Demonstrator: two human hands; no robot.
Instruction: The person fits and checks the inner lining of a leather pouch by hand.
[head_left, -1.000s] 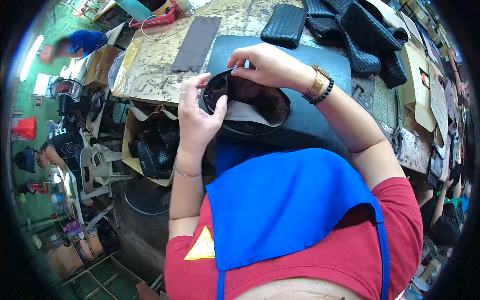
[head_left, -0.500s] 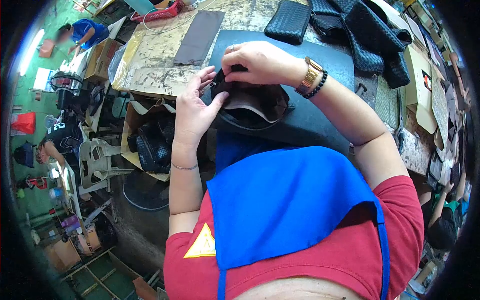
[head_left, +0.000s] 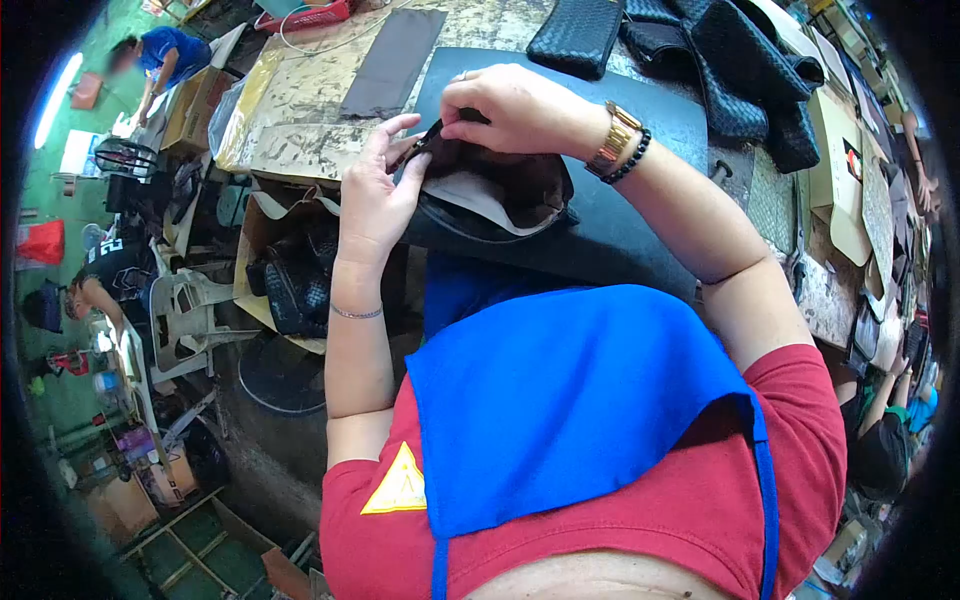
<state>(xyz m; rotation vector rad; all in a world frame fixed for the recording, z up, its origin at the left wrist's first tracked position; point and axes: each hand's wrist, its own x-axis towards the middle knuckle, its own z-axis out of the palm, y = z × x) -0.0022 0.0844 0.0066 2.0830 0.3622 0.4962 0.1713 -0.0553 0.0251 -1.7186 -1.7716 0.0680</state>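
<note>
A dark pouch (head_left: 468, 217) lies on the black board (head_left: 640, 215) with its mouth gaping towards me. Its brownish-grey lining shows inside. My left hand (head_left: 378, 195) pinches the pouch's left rim between thumb and fingers. Bent over the far left part of the same rim is my right hand (head_left: 515, 108), its thumb and forefinger pressed together on the edge. The two hands' fingertips are close to each other. What exactly lies under the right fingertips is hidden.
Woven dark pouches (head_left: 575, 38) lie at the back of the worktable, beside a flat brown strip (head_left: 397, 62). A box (head_left: 250, 250) of woven pieces stands at the left, near a plastic chair (head_left: 185, 320). Other people work at both sides.
My left hand has shifted slightly left and turned, pulling the pouch's left rim outward. The right hand has moved a little up and left. The pouch's mouth is wider, showing more lining.
</note>
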